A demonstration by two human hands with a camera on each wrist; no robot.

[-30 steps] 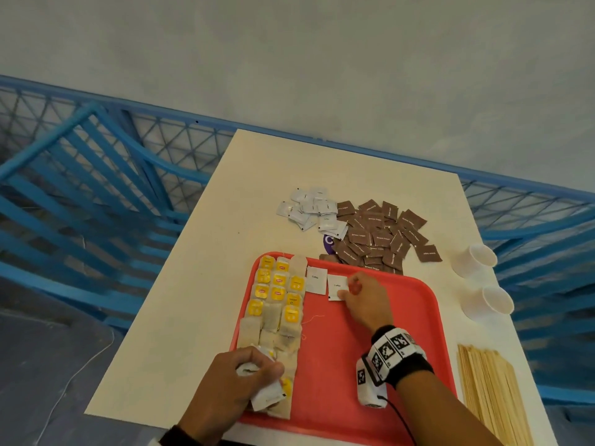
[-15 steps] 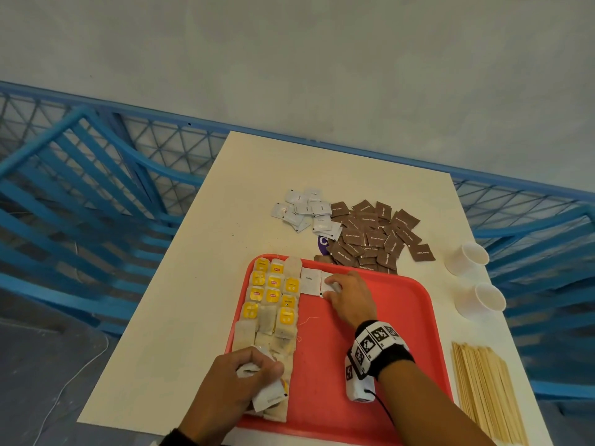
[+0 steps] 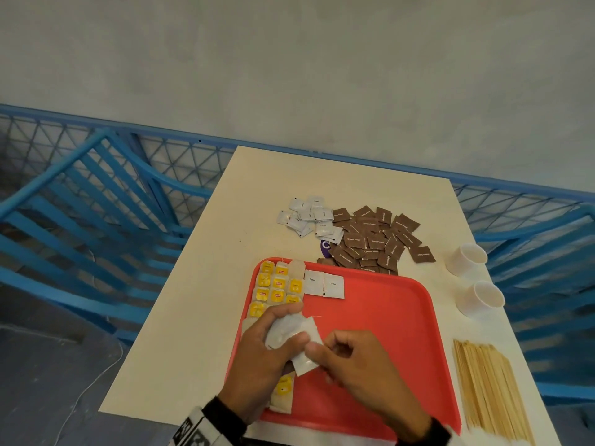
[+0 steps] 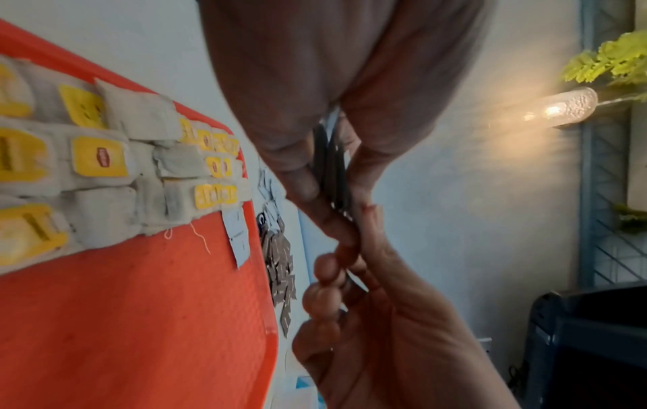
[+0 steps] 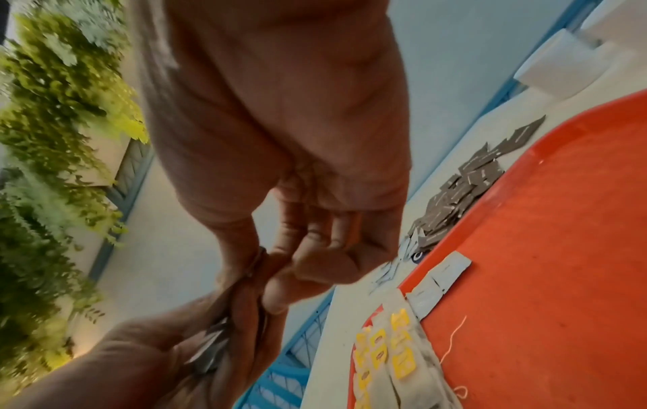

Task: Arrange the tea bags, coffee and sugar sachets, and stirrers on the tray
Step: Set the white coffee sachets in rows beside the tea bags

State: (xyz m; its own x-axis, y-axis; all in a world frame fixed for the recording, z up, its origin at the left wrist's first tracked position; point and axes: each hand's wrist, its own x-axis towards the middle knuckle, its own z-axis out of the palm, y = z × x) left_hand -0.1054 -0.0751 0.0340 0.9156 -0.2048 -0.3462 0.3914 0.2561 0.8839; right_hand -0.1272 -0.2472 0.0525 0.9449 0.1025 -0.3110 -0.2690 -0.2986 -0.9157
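Over the red tray (image 3: 386,317) my left hand (image 3: 291,325) grips a small stack of white coffee sachets (image 3: 286,328), seen edge-on in the left wrist view (image 4: 331,155). My right hand (image 3: 317,352) pinches the lowest sachet (image 3: 306,363) of that stack between thumb and fingers. Tea bags (image 3: 277,286) with yellow tags lie in rows along the tray's left side. Two white coffee sachets (image 3: 323,283) lie flat beside them at the far edge. Behind the tray are loose white sachets (image 3: 307,217) and a pile of brown sugar sachets (image 3: 373,239). Wooden stirrers (image 3: 489,387) lie right of the tray.
Two white paper cups (image 3: 467,259) (image 3: 481,297) stand at the table's right edge. A blue metal railing (image 3: 96,220) runs along the left and far sides of the cream table (image 3: 199,284). A purple item (image 3: 325,246) peeks from under the sachet piles.
My right hand left the two laid sachets at the tray's far edge and came back to my left hand. The left hand lifted its stack towards the tray's middle.
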